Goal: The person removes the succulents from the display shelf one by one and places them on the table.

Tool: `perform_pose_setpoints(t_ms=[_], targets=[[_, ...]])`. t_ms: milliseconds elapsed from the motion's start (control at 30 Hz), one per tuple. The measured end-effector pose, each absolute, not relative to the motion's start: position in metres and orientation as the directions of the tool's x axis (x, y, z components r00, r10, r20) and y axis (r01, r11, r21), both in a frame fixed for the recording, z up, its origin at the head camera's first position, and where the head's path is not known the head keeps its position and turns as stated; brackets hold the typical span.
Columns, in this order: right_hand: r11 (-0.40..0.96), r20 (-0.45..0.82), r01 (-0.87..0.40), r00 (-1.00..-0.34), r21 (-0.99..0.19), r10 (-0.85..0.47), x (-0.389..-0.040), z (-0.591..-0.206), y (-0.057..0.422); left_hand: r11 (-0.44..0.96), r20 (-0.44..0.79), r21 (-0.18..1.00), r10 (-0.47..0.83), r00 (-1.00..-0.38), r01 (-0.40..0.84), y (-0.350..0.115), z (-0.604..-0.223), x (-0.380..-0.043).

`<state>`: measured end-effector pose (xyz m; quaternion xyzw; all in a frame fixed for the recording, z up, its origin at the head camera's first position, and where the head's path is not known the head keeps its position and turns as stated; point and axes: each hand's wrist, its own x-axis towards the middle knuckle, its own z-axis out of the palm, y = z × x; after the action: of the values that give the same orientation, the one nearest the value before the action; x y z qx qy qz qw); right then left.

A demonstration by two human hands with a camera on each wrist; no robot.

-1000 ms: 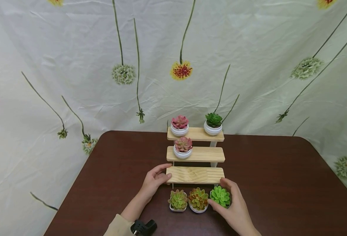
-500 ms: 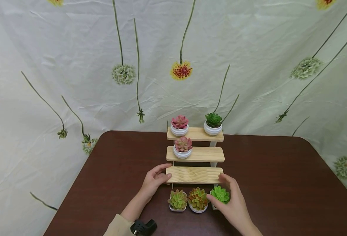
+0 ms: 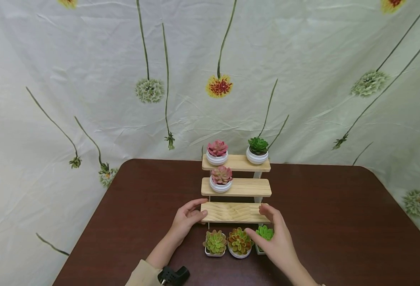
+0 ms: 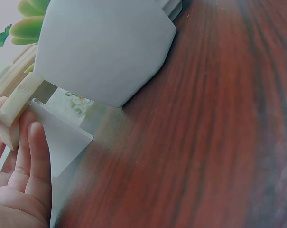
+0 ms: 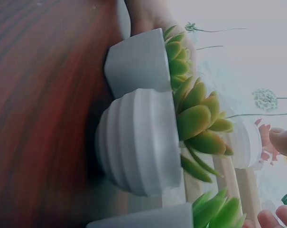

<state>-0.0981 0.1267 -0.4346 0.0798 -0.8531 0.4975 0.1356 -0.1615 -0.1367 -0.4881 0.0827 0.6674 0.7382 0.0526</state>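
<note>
A: Left side, quick. Your left hand [image 3: 183,222] grips the left end of the bottom wooden shelf [image 3: 231,213]; the left wrist view has the wood between your digits.

B: And your right?

A: Your right hand [image 3: 279,240] holds nothing — thumb and fingers spread apart, slightly bent. It hangs over the light-green succulent [image 3: 264,232]. Contact? Can't tell. In the head view your fingertips overlap the shelf's right end.

B: So which way does that plant lie from you?

A: Just left of your right palm, seen between thumb and fingers. Your right hand is clearly the nearer one. The plant's pot stands upright on the brown table [image 3: 338,222].

B: Neighbours?

A: Left of it, the orange-tinged succulent [image 3: 239,240], round ribbed pot, your right thumb tip over its leaves. Then the yellow-green succulent [image 3: 215,241], square pot, nearer your left hand.

B: Axis?

A: Shelf's long axis runs left to right, from one hand towards the other. The three pots line up parallel, on your side of it.

B: Higher up?

A: Pink succulent [image 3: 221,174] on the middle shelf [image 3: 251,186] — left end.
</note>
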Motion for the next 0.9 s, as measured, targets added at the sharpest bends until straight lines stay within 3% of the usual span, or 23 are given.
perform_pose_setpoints(t_ms=[500, 900], targets=[[0.449, 0.304, -0.28, -0.952, -0.849, -0.019, -0.11, -0.424, 0.117, -0.098, 0.048, 0.995, 0.213, -0.976, 0.027, -0.135, -0.465, -0.153], [0.412, 0.305, -0.294, -0.952, -0.863, -0.042, -0.121, -0.416, 0.109, -0.122, 0.06, 0.992, 0.197, -0.979, 0.036, -0.137, -0.487, -0.162]])
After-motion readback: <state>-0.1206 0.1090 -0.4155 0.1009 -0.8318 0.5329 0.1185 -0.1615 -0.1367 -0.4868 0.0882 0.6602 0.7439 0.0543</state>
